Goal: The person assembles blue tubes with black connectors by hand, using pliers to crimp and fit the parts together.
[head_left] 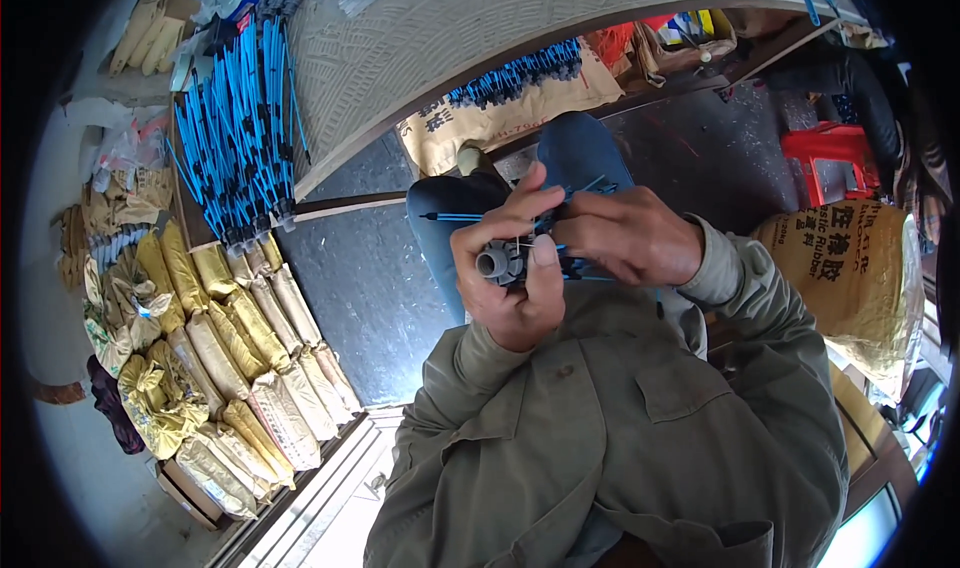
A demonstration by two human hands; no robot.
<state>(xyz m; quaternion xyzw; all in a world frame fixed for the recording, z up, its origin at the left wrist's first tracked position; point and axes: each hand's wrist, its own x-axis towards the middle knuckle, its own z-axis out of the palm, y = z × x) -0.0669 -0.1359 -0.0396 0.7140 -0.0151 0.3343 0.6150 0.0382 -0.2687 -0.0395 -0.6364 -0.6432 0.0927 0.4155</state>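
Observation:
Above my lap, my left hand (512, 306) is wrapped round a small grey and black fitting (492, 262) with a round hollow end turned up. Thin blue rods (455, 217) with dark tips stick out beside that hand, past my knee. Close against it on the right, my right hand (632, 236) has its fingers bent and pinched together at the same assembly. What exactly its fingertips grip is hidden behind them. A thin light wire or pin seems to show between the left fingers.
A large bundle of blue rods with black fittings (235, 128) stands at the left end of the grey table (350, 88). More blue-rod pieces (515, 73) lie on the shelf below. Packed bags (235, 338) are stacked left, a red stool (830, 158) and large sack (840, 268) right.

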